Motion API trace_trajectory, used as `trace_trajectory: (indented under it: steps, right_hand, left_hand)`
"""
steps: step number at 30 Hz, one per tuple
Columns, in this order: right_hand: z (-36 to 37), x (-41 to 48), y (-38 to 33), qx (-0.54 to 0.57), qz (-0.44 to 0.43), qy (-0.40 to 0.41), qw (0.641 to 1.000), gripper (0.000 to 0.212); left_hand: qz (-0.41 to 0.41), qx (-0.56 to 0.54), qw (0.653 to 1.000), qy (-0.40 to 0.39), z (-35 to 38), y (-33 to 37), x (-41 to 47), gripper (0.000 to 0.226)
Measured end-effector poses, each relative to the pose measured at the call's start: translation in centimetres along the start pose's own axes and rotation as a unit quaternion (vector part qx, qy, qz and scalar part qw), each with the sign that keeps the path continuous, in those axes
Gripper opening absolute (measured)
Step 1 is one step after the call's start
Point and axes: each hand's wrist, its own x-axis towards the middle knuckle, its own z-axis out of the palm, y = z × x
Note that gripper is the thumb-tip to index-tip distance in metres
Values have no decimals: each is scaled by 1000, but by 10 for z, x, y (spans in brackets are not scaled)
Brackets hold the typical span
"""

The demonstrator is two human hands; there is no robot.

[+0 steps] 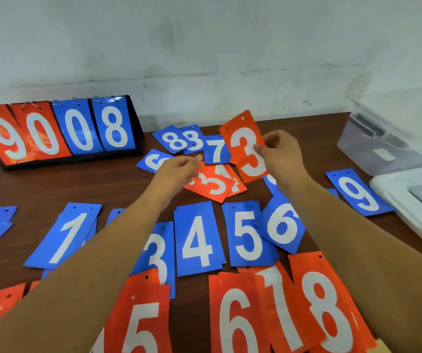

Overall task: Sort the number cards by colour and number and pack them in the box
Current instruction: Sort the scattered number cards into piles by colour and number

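A person's right hand held an orange-red rectangular number card with a white 3 upright above the far middle of a dark brown wooden table, its thumb and fingertips pinching the card's right edge. The left hand hovered just beside it, fingers loosely bent and gripping nothing that could be seen, above a small heap of orange-red cards; whether it touched them could not be told. Behind the hands lay loose blue cards showing 8, 8 and 7. Nearer the person ran a row of blue card stacks showing 1, 3, 4, 5 and 6, with a blue 9 apart to the right. Closest of all lay orange-red stacks showing 5, 6, 1 and 8, the last three overlapping. At the far right stood a clear plastic storage box, open, with its white lid lying flat in front of it. At the far left a black flip scoreboard stood against the wall, showing 9 and 0 in red, 0 and 8 in blue.
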Motion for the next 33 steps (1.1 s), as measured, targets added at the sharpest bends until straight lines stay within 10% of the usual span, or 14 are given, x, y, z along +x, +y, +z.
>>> trace_trajectory:
  steps: [4,9,15,20,24,33]
  right_hand:
    - [45,-18,-10,36,62,-135,988,22]
    - [82,-20,-5,-172,-33,-177,968,25]
    - [107,-11,12,-518,-49,-212,827,80]
    - [113,-2,13,-511,-11,-198,836,71]
    - [103,7,4,-407,-42,-127,904,9]
    - [67,-45,-60,-151,-114,-46,981,14]
  left_hand:
    - [-22,-198,976,-93,-6,1,-15,42]
    - [-52,-159,981,94,-43,-22,-19,30]
    - [-77,-59,984,151,-91,-45,-41,27]
    - [-85,-51,982,158,-105,-51,-56,32]
    - [-77,-60,982,165,-113,-51,-65,30]
    - [-68,-108,974,187,-139,-34,-107,33]
